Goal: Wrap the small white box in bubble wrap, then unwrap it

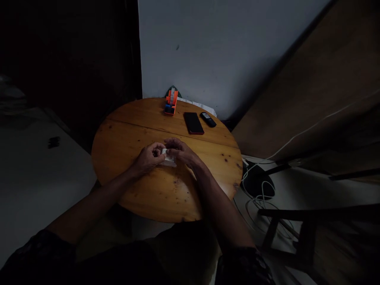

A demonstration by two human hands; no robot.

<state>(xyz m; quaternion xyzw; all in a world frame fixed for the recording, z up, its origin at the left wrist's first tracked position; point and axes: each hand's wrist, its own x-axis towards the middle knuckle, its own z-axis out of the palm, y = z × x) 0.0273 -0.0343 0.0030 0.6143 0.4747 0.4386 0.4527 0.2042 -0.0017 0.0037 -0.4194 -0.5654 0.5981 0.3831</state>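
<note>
A small whitish, partly see-through packet (169, 161) is between my two hands over the middle of the round wooden table (133, 198). Its exact kind is too dim and small to make out. My left hand (149, 156) pinches the packet's left side with curled fingers and thumb. From the right, my right hand (181, 152) reaches over its upper edge, fingers bent and thumb against it. Fingers cover the packet's far part.
At the table's back stands an orange tape dispenser (171, 102). Right of it lie a black wallet-like flat item (194, 123) with a red edge and a dark mobile phone (208, 119). Loose cables (263, 194) and a dark wooden stool (297, 215) are on the right.
</note>
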